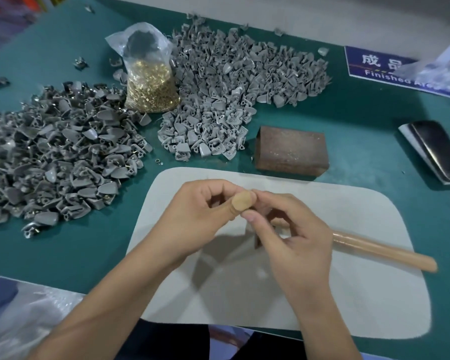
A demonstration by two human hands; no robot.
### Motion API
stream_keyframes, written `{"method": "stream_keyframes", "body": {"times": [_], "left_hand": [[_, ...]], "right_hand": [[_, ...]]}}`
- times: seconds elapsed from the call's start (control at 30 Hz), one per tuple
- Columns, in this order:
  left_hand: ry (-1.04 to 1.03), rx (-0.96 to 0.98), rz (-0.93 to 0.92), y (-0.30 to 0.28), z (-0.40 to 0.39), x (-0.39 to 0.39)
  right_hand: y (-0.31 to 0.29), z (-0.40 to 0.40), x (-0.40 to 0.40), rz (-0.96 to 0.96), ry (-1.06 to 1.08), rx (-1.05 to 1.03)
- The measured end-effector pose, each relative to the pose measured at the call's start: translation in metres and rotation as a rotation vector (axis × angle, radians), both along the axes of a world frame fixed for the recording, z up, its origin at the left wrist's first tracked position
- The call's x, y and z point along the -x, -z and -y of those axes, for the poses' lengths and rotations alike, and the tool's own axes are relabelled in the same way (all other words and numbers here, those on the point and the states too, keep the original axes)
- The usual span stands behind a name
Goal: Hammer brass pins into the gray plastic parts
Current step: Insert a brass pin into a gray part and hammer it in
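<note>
My left hand (192, 211) and my right hand (294, 237) meet above the white pad (361, 294). The left thumb is wrapped in tan tape (242, 201), and my right thumb and forefinger pinch that taped tip. The left fingers are curled; whether they hold anything is hidden. A hammer lies on the pad under my right hand, its wooden handle (385, 252) pointing right. A clear bag of brass pins (151, 87) stands at the back between two heaps of gray plastic parts, one on the left (52, 154) and one at the back centre (234, 84).
A rusty metal block (291, 150) sits just beyond the pad. A dark phone (439, 149) lies at the right, with a blue "Finished Area" sign (379, 66) behind it. Stray gray parts dot the green tabletop (63, 255). Clear plastic lies at the lower left (24, 320).
</note>
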State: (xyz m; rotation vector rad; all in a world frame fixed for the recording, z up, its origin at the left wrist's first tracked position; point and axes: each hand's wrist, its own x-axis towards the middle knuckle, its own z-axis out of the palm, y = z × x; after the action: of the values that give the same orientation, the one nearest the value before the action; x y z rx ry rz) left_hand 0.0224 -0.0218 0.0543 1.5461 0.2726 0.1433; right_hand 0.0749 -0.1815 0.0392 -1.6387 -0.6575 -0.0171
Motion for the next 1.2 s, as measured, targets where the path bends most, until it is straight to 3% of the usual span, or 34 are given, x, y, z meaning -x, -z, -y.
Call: {"method": "stream_keyframes", "body": {"times": [0.1,0.2,0.33,0.5,0.77,0.97,1.1,1.2], "left_hand": [[0.011,0.029,-0.065,0.000,-0.003,-0.005],[0.030,-0.083,-0.050,-0.001,-0.008,-0.013],[-0.058,-0.480,0.020,0.005,-0.022,-0.044],[-0.222,-0.986,-0.053,0.017,-0.038,-0.094],[-0.234,-1.159,-0.001,0.027,-0.037,-0.120],[-0.313,-1.086,0.199,0.025,-0.029,-0.118],[-0.275,-0.742,0.344,0.017,-0.016,-0.127],[-0.241,-0.356,0.347,0.012,-0.003,-0.141]], "right_hand": [[0.001,0.003,-0.008,0.025,0.019,-0.015],[-0.001,0.004,-0.021,0.042,0.025,0.090],[-0.010,0.007,-0.054,0.035,0.060,0.194],[-0.027,0.002,-0.107,0.066,0.088,0.231],[-0.006,-0.004,-0.143,0.202,0.198,0.320],[0.007,-0.001,-0.148,0.234,0.220,0.281],[0.011,-0.002,-0.148,0.247,0.208,0.263],[0.013,-0.004,-0.148,0.221,0.233,0.206]]}}
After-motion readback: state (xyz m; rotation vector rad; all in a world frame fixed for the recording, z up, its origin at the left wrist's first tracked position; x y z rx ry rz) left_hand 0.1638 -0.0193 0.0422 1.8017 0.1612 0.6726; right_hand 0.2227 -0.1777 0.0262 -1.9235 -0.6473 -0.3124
